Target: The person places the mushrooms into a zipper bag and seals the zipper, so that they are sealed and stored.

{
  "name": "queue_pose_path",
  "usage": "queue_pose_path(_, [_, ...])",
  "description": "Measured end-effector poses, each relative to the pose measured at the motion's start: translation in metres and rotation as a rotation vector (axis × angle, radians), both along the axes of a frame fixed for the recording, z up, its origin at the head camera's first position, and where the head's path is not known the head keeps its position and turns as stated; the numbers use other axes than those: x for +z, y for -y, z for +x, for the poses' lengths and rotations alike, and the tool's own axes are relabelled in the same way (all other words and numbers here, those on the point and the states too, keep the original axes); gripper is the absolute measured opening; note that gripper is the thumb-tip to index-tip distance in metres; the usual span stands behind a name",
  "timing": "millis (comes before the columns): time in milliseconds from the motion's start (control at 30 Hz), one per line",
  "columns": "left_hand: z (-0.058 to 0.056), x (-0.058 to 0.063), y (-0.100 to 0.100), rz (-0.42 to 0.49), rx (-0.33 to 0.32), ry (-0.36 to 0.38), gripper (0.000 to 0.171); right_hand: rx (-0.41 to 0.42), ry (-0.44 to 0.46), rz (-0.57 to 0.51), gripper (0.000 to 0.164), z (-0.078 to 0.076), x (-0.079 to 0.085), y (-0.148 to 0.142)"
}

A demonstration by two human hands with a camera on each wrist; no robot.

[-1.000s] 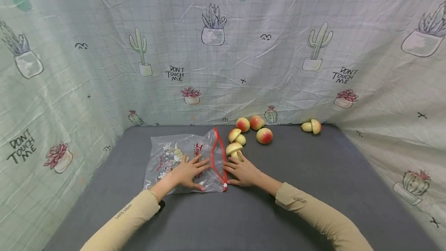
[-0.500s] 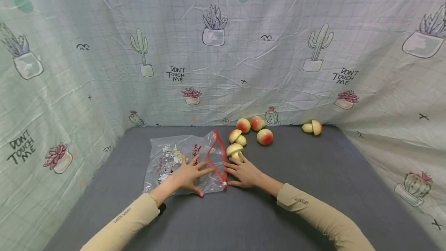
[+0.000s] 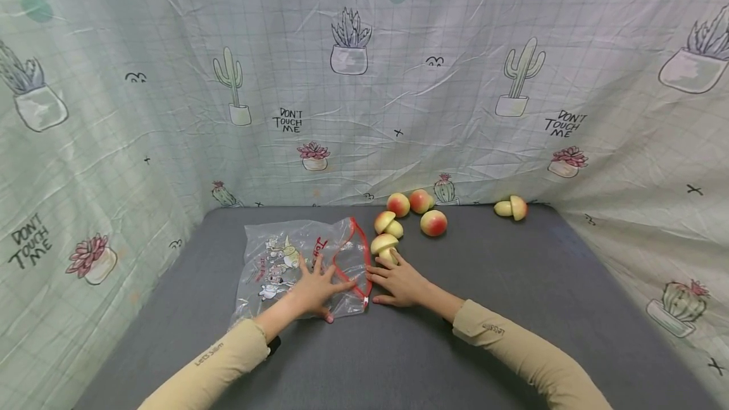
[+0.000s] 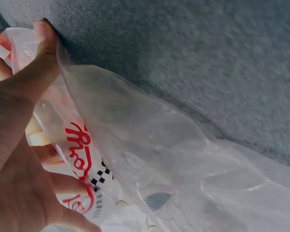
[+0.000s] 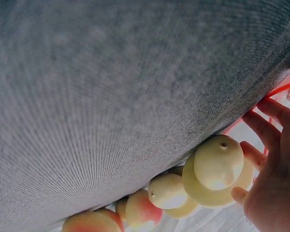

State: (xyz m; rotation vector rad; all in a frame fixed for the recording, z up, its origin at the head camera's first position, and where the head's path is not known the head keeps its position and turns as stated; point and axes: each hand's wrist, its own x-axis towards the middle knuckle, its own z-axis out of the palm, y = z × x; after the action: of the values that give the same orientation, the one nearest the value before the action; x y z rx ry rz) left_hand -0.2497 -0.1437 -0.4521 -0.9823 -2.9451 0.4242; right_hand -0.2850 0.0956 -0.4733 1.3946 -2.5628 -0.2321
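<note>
The left grip [image 3: 312, 290], splayed and empty, rests on a clear, red-edged plastic bag [image 3: 279, 263]. The right grip [image 3: 403, 282], likewise spread, lies beside a pale-yellow, mushroom-shaped object [image 3: 384, 245].

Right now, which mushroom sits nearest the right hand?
The mushroom at the fingertips of the right hand, beside the red-edged end of the clear zip bag; the other mushrooms all lie farther back.

A dark grey tabletop [image 3: 529, 277] is enclosed on three sides by a creased, checked curtain [image 3: 421, 106] printed with potted cacti [image 3: 516, 84].
</note>
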Motion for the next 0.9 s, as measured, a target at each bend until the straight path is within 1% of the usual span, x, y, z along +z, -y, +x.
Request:
queue_pose_path(67, [0.000, -0.001, 0.000, -0.034, -0.033, -0.061, 0.086, 0.016, 0.005, -0.025, 0.057, 0.000, -0.001, -0.001])
queue_pose_path(100, [0.001, -0.002, 0.000, -0.055, -0.059, -0.098, 0.086, 0.032, -0.012, -0.035, 0.058, -0.004, -0.007, -0.002])
queue_pose_path(167, [0.001, -0.003, 0.000, -0.093, -0.130, -0.172, 0.085, 0.036, -0.009, -0.044, 0.060, -0.005, -0.008, -0.003])
queue_pose_path(233, [0.000, -0.003, 0.000, -0.127, -0.202, -0.224, 0.085, 0.033, -0.017, -0.038, 0.060, -0.005, -0.008, -0.003])
queue_pose_path(267, [0.001, -0.003, 0.000, -0.139, -0.231, -0.237, 0.085, 0.028, -0.024, -0.029, 0.060, -0.006, -0.009, -0.003])
queue_pose_path(300, [0.001, -0.003, 0.000, -0.139, -0.253, -0.234, 0.085, 0.025, -0.034, -0.021, 0.059, -0.006, -0.008, -0.003])
queue_pose_path(333, [0.001, -0.003, 0.000, -0.135, -0.263, -0.219, 0.084, 0.010, -0.023, -0.011, 0.057, -0.001, -0.002, -0.002])
queue_pose_path(433, [0.002, -0.004, -0.001, -0.118, -0.250, -0.151, 0.083, -0.007, -0.033, 0.023, 0.055, -0.001, -0.001, 0.000])
queue_pose_path(533, [0.003, -0.005, -0.001, -0.081, -0.238, -0.095, 0.082, -0.021, -0.016, 0.042, 0.056, 0.000, 0.000, 0.001])
queue_pose_path(633, [0.003, -0.006, -0.002, -0.047, -0.256, -0.078, 0.083, -0.023, -0.002, 0.035, 0.056, 0.000, 0.002, 0.001])
queue_pose_path(700, [0.002, -0.006, -0.002, -0.024, -0.269, -0.083, 0.084, -0.024, 0.007, 0.026, 0.056, -0.001, 0.003, 0.001])
queue_pose_path(900, [0.004, -0.006, -0.003, 0.002, -0.272, -0.082, 0.084, -0.030, 0.021, 0.025, 0.057, -0.001, 0.003, 0.000])
